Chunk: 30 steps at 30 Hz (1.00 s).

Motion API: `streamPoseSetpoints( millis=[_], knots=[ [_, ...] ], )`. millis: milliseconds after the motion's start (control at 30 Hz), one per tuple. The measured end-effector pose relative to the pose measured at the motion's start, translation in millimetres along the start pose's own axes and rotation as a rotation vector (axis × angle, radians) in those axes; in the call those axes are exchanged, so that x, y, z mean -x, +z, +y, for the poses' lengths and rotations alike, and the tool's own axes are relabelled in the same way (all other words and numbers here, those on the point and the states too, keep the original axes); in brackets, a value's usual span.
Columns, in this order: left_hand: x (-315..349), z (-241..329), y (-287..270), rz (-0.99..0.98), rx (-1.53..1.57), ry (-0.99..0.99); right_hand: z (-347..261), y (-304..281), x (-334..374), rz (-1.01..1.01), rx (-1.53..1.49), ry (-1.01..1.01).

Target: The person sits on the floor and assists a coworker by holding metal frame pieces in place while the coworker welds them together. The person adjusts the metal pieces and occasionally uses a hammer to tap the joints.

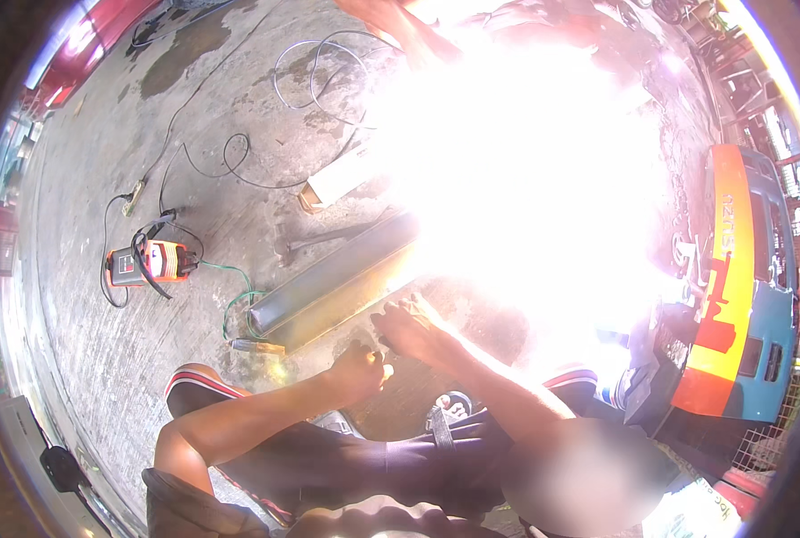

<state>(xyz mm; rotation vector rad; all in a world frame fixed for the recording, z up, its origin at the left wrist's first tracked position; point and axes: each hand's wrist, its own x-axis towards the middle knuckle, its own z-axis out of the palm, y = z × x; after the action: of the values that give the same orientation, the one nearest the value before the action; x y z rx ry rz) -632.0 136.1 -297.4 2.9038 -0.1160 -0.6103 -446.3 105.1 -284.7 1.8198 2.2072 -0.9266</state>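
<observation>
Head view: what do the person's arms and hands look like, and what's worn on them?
The left hand and right hand are gloveless, and both forearms are bare. A dark short sleeve ends above the left elbow. A blurred patch covers the right upper arm, hiding any sleeve.

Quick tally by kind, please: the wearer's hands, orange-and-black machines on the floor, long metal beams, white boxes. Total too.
Hands: 2, left hand and right hand
Orange-and-black machine: 1
Long metal beam: 1
White box: 1
Total: 5 in sight; the glare may hide more
</observation>
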Motion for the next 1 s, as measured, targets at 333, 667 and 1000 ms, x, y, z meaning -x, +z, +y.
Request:
streamPoseSetpoints(
  millis=[333, 667, 1000],
  knots=[
    [-1, -1, -8, -0.230, 0.172, -0.059, -3, 7, -6, 0.012, 0.088, -0.029],
    [1, 0, -11, -0.258, 0.165, -0.055, -4, 5, -5, 0.039, 0.056, -0.031],
    [-2, 1, -16, -0.310, 0.160, -0.039, -5, 6, -2, 0.091, 0.037, -0.017]
  ],
)
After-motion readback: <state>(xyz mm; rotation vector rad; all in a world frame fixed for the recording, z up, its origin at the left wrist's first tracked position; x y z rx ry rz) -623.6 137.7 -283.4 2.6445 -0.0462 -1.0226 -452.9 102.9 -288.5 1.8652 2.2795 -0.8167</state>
